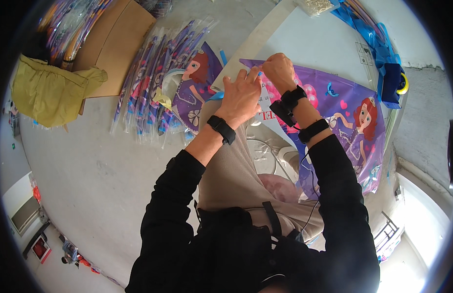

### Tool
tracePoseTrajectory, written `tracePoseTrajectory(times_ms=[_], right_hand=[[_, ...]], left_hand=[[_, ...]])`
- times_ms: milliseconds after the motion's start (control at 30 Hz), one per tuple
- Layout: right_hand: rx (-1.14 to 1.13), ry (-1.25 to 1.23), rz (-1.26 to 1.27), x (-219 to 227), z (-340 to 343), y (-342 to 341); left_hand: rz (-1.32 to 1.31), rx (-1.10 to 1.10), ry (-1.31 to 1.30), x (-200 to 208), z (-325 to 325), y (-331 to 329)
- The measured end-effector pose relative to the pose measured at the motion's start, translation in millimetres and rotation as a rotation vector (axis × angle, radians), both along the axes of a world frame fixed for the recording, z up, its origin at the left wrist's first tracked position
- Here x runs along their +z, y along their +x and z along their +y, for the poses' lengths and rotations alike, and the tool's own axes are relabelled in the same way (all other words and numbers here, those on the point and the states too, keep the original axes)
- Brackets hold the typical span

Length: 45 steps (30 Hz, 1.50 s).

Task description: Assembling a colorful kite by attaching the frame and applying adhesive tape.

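A purple plastic banner (346, 83) printed with a red-haired cartoon princess and pink balloons lies across my knees and the white board. Another part of the same print (193, 93) shows to the left of my left hand. My left hand (240, 97) rests over the banner near its upper edge, its fingers apart. Close by, my right hand (279, 72) is closed at that edge with the fingers curled under; what they grip is hidden. A tiny blue bit (259, 74) shows between the two hands, too small to name. Both wrists wear black straps.
Several clear-wrapped, folded purple banners (155, 78) lie on the floor at left, beside a cardboard box (116, 46) with yellow-green cloth (50, 90) over it. Blue ribbon (383, 46) and a yellow tape roll (403, 84) are at right. A thin cable (314, 180) hangs along my right arm.
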State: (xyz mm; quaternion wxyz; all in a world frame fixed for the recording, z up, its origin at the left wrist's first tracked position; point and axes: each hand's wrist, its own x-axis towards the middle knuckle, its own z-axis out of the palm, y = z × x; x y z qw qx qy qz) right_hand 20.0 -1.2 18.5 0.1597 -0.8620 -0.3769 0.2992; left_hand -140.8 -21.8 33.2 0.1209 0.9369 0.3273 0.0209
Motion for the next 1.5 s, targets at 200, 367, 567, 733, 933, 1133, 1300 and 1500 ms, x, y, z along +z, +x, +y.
tracePoseTrajectory(times_ms=[200,367,567,733,933,1133,1300,1500], right_hand=[[0.001,-0.001,-0.013,-3.5,-0.3,-0.8],[0.002,0.017,-0.062,-6.2,-0.8,-3.5],[-0.04,-0.034,0.004,1.9,-0.1,-1.0],[-0.09,-0.021,0.108,10.6,-6.5,4.0],[-0.089,0.07,0.075,18.5,-11.7,14.2],[0.058,0.002,-0.23,2.6,-15.1,-4.4],[-0.026,0.011,-0.111,0.8,-12.6,3.2],[0.07,-0.043,-0.228,-1.1,3.9,-4.2]], left_hand=[[0.004,-0.017,0.027,1.4,-0.1,-0.9],[0.029,-0.021,0.019,2.1,0.0,-0.5],[0.041,-0.031,0.035,4.1,-0.1,-0.4],[0.064,-0.036,0.02,4.2,1.4,0.8],[0.065,-0.035,0.027,4.4,0.7,1.5],[0.035,-0.027,0.048,2.5,0.2,1.0],[0.008,-0.023,0.077,-0.3,-0.3,0.6],[-0.003,-0.014,0.077,0.5,0.4,0.9]])
